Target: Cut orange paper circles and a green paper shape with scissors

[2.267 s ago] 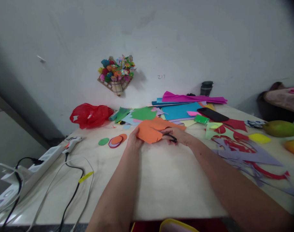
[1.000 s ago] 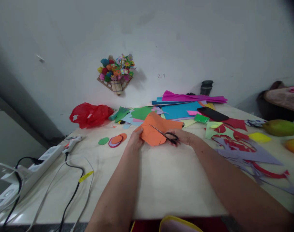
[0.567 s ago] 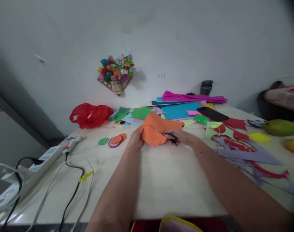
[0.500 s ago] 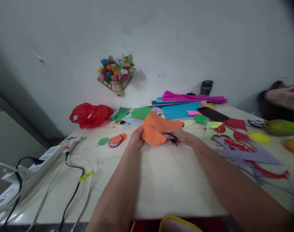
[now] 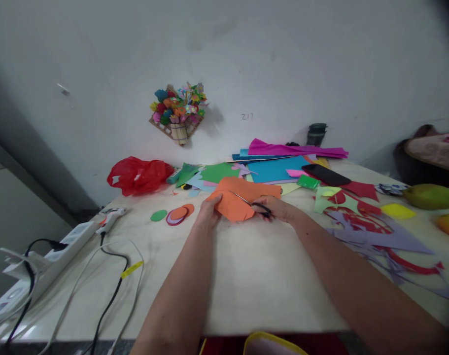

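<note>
An orange sheet of paper (image 5: 234,204), cut along part of its edge, is held just above the table in front of me. My left hand (image 5: 210,209) pinches its left side, thumb on top. My right hand (image 5: 274,209) grips a pair of scissors (image 5: 261,209) by the black handles; the thin metal blades point up and left across the orange paper. To the left lie a green paper circle (image 5: 158,215) and a small overlapping group of circles, with an orange circle (image 5: 179,213) on top.
Coloured paper sheets (image 5: 274,169) and a black phone (image 5: 326,174) lie at the back. Purple and red scraps (image 5: 390,231) and a mango (image 5: 430,196) are on the right. At left are a red plastic bag (image 5: 139,176), a power strip (image 5: 50,261) and cables (image 5: 115,296).
The orange paper's raised back edge has sunk slightly lower. Both hands keep nearly the same place and grip; the view has shifted very slightly.
</note>
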The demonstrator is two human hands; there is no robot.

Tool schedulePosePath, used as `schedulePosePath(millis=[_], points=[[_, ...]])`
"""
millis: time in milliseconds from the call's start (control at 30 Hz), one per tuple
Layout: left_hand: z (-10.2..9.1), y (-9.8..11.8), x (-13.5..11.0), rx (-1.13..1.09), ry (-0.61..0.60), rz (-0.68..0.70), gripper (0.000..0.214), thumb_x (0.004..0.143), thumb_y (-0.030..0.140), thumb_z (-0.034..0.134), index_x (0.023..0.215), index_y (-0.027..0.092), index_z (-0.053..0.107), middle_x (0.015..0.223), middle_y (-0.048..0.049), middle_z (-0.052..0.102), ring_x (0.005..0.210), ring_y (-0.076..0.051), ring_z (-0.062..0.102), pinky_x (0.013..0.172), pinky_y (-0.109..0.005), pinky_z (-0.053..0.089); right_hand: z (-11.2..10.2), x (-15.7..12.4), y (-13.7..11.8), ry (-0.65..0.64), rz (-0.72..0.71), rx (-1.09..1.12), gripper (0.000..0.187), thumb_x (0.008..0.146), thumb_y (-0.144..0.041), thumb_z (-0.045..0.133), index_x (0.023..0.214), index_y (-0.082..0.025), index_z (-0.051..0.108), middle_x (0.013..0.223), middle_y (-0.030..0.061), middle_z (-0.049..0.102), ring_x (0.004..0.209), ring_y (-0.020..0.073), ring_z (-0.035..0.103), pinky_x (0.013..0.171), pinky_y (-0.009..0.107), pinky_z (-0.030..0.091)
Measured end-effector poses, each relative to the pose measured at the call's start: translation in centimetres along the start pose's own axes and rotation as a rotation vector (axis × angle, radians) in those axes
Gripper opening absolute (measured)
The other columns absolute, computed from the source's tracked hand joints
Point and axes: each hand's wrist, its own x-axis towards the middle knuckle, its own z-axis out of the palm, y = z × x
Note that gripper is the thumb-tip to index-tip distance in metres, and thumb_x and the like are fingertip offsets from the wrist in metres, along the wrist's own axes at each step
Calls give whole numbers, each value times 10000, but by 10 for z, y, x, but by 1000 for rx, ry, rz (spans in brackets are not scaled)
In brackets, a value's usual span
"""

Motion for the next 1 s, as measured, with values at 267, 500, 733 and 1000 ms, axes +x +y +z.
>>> schedulePosePath(millis=[267,500,733,1000], points=[[1,0,0,0,22,7,251,791,53,742,1033,119,735,869,-107,808,805,-251,796,907,-388,654,-1,5,6,-26,-1,-17,370,725,-480,785,655,-190,566,514,-31,571,387,73,492,359,201,242],[-3,-4,5,-3,6,26,342,732,81,788,1066,127,733,913,-116,815,924,-294,800,964,-431,632,0,2,3,-18,8,-15,349,708,-464,818,716,-185,608,530,-36,569,411,81,484,381,208,256],[-2,-3,5,-17,10,35,260,756,71,775,1006,128,731,902,-117,813,933,-292,796,991,-435,619,2,-1,0,4,31,6,314,684,-446,807,727,-188,634,525,-45,549,411,79,456,397,215,256],[-2,-2,2,-24,-7,20,322,738,81,795,1048,141,734,930,-108,818,976,-299,795,990,-428,621,1,-2,-2,11,-21,-31,321,672,-460,809,763,-177,686,509,-53,528,412,76,423,404,222,247]])
